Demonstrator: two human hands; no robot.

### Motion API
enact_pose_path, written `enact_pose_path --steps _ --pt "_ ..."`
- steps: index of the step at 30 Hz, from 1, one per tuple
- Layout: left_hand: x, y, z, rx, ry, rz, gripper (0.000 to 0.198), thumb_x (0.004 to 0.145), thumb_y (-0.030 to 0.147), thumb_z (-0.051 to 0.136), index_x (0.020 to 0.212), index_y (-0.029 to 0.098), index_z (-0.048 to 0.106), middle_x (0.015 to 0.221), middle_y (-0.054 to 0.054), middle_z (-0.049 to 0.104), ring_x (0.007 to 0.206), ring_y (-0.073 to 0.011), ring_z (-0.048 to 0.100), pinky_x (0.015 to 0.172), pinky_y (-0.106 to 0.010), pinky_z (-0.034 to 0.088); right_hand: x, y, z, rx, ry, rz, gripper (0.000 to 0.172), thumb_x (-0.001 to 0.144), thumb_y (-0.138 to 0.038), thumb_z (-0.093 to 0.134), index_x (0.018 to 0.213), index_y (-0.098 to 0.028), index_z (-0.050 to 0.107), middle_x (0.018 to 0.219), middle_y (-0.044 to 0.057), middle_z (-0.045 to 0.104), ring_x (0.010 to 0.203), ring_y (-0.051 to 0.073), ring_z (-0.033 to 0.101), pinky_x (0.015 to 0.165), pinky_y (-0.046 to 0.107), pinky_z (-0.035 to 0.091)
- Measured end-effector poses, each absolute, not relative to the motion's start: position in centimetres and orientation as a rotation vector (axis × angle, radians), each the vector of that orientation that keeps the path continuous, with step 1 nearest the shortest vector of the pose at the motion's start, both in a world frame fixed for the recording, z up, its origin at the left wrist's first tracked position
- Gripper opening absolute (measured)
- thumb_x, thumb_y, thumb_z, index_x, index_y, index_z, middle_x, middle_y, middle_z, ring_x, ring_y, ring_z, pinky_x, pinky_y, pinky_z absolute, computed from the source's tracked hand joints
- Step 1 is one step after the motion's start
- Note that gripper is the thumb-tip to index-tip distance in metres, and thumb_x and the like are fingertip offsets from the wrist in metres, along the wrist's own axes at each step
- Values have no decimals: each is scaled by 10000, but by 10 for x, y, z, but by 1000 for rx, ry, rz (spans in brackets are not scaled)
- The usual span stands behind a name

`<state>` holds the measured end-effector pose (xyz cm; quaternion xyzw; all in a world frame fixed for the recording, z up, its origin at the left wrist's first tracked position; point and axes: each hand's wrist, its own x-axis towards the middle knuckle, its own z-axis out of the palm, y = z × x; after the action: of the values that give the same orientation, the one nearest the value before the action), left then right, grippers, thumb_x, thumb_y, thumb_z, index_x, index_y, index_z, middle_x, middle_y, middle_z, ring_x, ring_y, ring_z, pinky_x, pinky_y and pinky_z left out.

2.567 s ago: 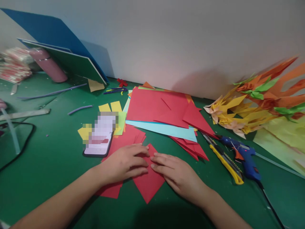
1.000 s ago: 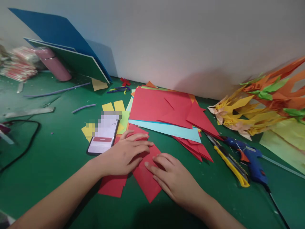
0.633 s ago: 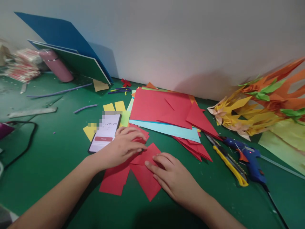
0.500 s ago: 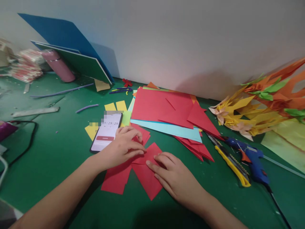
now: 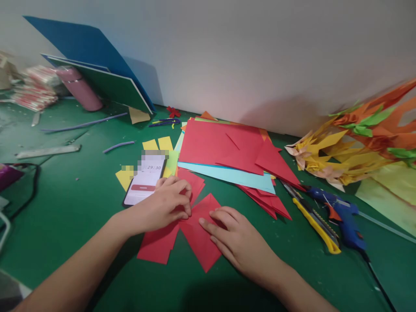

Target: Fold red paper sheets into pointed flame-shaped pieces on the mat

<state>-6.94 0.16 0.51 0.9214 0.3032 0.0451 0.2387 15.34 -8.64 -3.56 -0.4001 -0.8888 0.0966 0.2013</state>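
A red paper square (image 5: 206,247), turned with one corner toward me, lies on the green table with crease lines in it. My left hand (image 5: 170,201) is closed, its thumb and fingertips pinched together at the paper's left corner. My right hand (image 5: 235,236) rests on the paper's right side, fingers spread out and pressing it down. Beneath my left hand and forearm are more red paper pieces (image 5: 157,249). A phone (image 5: 144,188) showing a running timer lies just behind my left hand, partly covered by it.
Behind my hands is a stack of coloured paper (image 5: 208,141). To the right lie a yellow utility knife (image 5: 316,227), a blue glue gun (image 5: 352,227) and folded paper flowers (image 5: 334,160). A pink bottle (image 5: 79,89) leans against boards (image 5: 113,86) at the back left.
My left fingertips have slid left and slightly toward me, from the upper middle of the red paper to its left corner. My right hand stays in place.
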Motion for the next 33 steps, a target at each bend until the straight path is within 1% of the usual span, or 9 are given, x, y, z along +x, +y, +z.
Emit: enact_pose_path --steps 2,6,9,14,21,27,30,33 --pt "-72 2 6 2504 836 103 129 856 153 601 760 221 655 893 -7 509 901 -205 435 809 -371 299 153 -86 -35 -1110 -2486 254 317 942 -175 451 1203 -144 627 1052 132 638 976 250 546 851 416 528" --pt "-76 3 6 2489 805 85 112 858 151 591 814 231 655 951 -13 536 944 -210 440 857 -390 283 152 -86 -33 -1113 -2490 237 315 946 -177 440 1196 -153 632 1045 130 643 969 241 555 850 411 529" --pt "-78 3 5 2475 799 87 152 871 139 551 839 244 656 966 -12 542 937 -202 448 836 -375 287 152 -86 -32 -1109 -2484 237 313 944 -176 444 1189 -149 637 1040 127 647 961 242 558 845 407 533" --pt "-79 3 3 2464 801 130 119 889 222 554 839 246 659 962 -12 541 929 -201 445 823 -361 294 153 -86 -35 -1120 -2488 245 319 945 -185 443 1204 -160 629 1062 130 642 991 246 555 860 419 528" --pt "-78 1 6 2446 814 70 135 844 141 554 859 243 643 985 -9 543 930 -199 460 819 -350 286 153 -86 -33 -1126 -2494 255 318 937 -177 464 1210 -164 626 1063 128 644 986 238 564 856 410 529" --pt "-83 1 7 2449 789 70 249 825 70 477 899 241 641 1009 -17 560 934 -199 456 827 -354 288 154 -86 -34 -1115 -2488 258 318 937 -174 458 1208 -159 625 1065 129 639 999 241 554 870 419 523" --pt "-83 1 7 2431 767 71 257 864 89 449 906 242 652 995 -18 564 917 -192 463 838 -355 290 154 -86 -34 -1111 -2492 246 317 933 -168 463 1205 -162 625 1057 128 640 989 240 556 866 417 524" --pt "-79 1 3 2457 792 125 241 924 160 444 851 239 660 947 -14 566 892 -188 467 817 -349 295 153 -86 -34 -1115 -2492 245 318 935 -172 456 1203 -167 626 1061 128 640 988 241 555 860 415 527"
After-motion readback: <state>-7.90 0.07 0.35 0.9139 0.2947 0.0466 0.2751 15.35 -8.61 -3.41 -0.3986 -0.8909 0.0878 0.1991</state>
